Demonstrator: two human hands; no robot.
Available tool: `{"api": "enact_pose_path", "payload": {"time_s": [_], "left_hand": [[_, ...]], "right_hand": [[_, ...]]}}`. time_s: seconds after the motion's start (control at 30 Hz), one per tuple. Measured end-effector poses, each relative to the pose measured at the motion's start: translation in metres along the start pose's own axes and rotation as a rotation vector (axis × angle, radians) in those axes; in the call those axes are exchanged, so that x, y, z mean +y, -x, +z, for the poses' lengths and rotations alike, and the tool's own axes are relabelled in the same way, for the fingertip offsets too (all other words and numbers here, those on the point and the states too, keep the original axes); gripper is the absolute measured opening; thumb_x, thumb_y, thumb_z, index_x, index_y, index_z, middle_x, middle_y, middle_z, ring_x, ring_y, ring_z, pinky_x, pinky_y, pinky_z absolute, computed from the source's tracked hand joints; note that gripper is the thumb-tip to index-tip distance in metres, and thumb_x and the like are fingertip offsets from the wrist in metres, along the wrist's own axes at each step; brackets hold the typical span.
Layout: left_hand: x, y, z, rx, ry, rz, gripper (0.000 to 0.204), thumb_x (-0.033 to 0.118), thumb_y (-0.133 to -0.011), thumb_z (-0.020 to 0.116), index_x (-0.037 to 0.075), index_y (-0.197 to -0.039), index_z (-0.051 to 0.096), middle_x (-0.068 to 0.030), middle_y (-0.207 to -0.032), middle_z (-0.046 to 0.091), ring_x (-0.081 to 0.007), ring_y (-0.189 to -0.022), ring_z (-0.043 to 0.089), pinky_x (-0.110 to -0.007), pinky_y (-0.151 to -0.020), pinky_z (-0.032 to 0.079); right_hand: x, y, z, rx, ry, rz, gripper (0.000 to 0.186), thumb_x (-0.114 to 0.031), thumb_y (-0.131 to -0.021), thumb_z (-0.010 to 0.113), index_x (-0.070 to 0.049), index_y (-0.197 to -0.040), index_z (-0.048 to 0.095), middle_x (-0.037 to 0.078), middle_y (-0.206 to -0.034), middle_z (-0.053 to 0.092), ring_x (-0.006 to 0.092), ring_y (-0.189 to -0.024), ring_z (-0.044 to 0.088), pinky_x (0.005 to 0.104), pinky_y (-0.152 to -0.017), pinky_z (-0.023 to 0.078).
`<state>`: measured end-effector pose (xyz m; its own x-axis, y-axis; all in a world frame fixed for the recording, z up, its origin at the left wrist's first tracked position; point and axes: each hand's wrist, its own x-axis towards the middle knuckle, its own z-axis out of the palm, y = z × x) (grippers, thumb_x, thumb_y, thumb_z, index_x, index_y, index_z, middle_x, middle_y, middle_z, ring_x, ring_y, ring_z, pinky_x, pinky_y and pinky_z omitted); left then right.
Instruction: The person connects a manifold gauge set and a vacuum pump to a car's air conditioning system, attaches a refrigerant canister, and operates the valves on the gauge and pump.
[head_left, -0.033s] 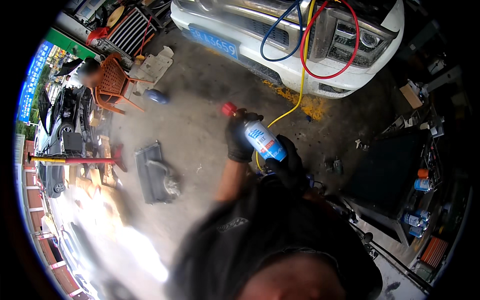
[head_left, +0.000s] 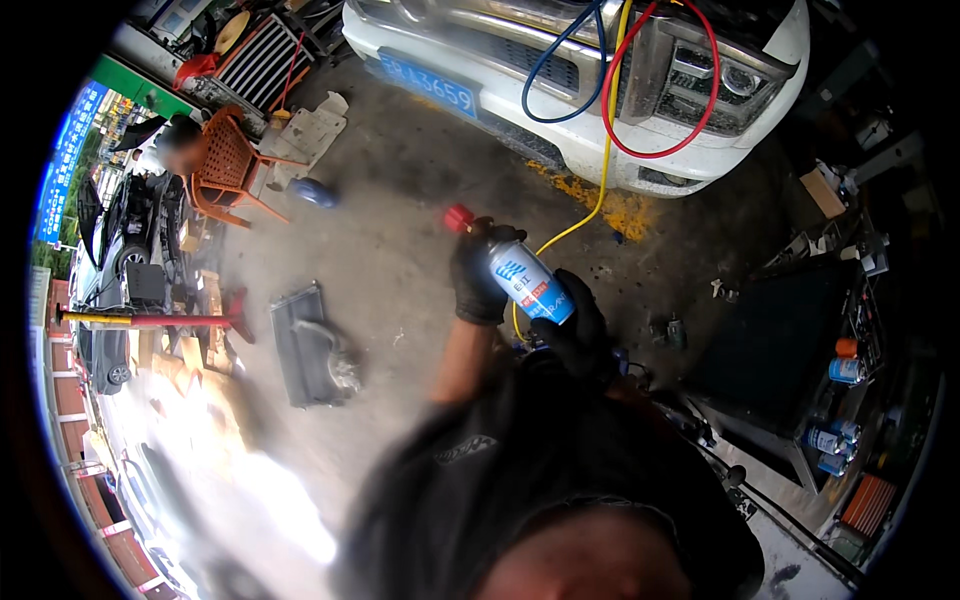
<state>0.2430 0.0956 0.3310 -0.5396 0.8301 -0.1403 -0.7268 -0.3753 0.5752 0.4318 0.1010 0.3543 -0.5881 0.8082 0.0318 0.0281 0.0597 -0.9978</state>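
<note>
A white and blue can point(head_left: 528, 280) is held at a slant between my two black-gloved hands, low in front of me. My left hand point(head_left: 477, 275) grips its upper end, where a red fitting point(head_left: 459, 218) sticks out up and to the left. My right hand point(head_left: 574, 325) is wrapped round the lower end. A yellow hose point(head_left: 570, 235) runs behind the can from the white vehicle's front bumper point(head_left: 559, 160); blue point(head_left: 530, 105) and red point(head_left: 660, 152) hoses hang in loops there.
A person point(head_left: 180, 150) is by an orange chair point(head_left: 222, 175) at left, near a red and yellow stand point(head_left: 180, 320). A grey radiator-like panel point(head_left: 298, 370) lies on the floor. At right stands a dark bench point(head_left: 760, 350) with several cans point(head_left: 845, 370) beside it.
</note>
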Motion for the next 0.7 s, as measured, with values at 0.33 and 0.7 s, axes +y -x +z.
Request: {"api": "enact_pose_path", "payload": {"time_s": [0.33, 0.7], "left_hand": [[0.013, 0.017, 0.034, -0.144, -0.378, 0.114, 0.037, 0.029, -0.098, 0.053, 0.0, -0.12, 0.047, -0.021, -0.103, 0.066, -0.0303, -0.095, 0.064, -0.041, -0.085, 0.051], [0.031, 0.038, 0.065, -0.114, -0.403, 0.105, 0.037, 0.029, -0.099, 0.05, -0.001, -0.12, 0.047, -0.0216, -0.103, 0.068, -0.0261, -0.095, 0.065, -0.037, -0.086, 0.05]], "right_hand": [[-0.011, 0.006, -0.013, -0.047, -0.499, 0.147, 0.066, -0.006, -0.079, 0.066, 0.0, -0.139, 0.038, 0.016, -0.131, 0.048, 0.0267, -0.116, 0.052, 0.039, -0.095, 0.047], [-0.012, 0.012, -0.023, 0.011, -0.033, -0.131, 0.07, -0.011, -0.077, 0.069, 0.001, -0.138, 0.038, 0.017, -0.132, 0.048, 0.0281, -0.12, 0.05, 0.0404, -0.099, 0.043]]}}
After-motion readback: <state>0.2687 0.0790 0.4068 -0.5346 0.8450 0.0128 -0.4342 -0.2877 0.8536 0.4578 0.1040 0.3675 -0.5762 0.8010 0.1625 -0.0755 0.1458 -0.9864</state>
